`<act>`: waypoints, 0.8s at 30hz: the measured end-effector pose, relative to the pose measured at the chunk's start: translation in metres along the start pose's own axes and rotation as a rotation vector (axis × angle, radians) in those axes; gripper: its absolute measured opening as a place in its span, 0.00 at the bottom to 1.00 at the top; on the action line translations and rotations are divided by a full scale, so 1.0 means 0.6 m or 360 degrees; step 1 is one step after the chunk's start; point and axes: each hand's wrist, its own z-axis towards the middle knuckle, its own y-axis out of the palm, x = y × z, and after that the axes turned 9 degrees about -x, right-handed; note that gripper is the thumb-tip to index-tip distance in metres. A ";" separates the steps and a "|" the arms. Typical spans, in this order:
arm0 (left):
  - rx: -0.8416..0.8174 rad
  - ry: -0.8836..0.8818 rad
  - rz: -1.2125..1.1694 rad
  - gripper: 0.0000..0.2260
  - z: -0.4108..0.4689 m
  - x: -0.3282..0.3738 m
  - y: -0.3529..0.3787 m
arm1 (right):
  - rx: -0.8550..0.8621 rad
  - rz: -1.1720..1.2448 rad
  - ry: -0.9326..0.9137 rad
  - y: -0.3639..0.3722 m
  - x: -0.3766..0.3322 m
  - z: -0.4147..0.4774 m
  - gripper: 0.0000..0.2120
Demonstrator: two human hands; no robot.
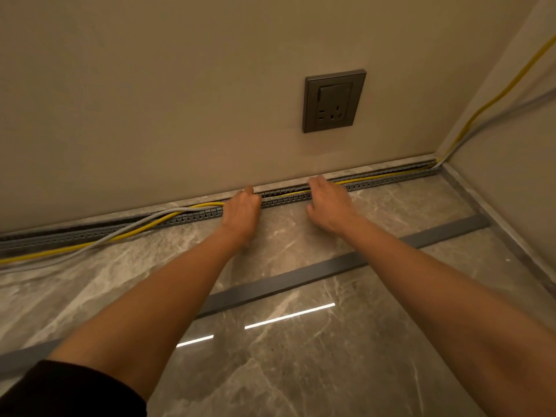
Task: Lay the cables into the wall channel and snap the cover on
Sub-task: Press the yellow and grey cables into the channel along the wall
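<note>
A grey slotted channel (391,180) runs along the foot of the wall, its top uncovered. A yellow cable (388,175) and a grey cable (99,245) lie inside it on the right; left of my hands both arch out over its front edge onto the floor. My left hand (240,210) rests on the channel with fingers curled over the cables, which pass under it. About a hand's width to the right, my right hand (326,203) presses its fingertips into the channel on the cables. The long grey cover strip (331,269) lies loose on the floor beneath my forearms.
A dark wall socket (333,100) sits above the channel, right of centre. At the right corner the cables climb the side wall (511,145). The floor is glossy marble tile (361,356) with light reflections.
</note>
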 end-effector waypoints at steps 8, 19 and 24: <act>-0.0047 -0.0060 0.0013 0.09 0.003 0.013 0.009 | -0.0144 -0.0045 0.0109 -0.022 0.031 0.011 0.19; -0.0023 -0.0019 -0.0085 0.11 -0.035 -0.024 -0.009 | -0.0071 -0.0098 0.0206 -0.009 -0.028 -0.015 0.20; 0.0071 -0.0159 -0.0099 0.12 -0.060 -0.095 -0.018 | -0.0064 0.0016 0.0000 -0.007 -0.121 -0.004 0.18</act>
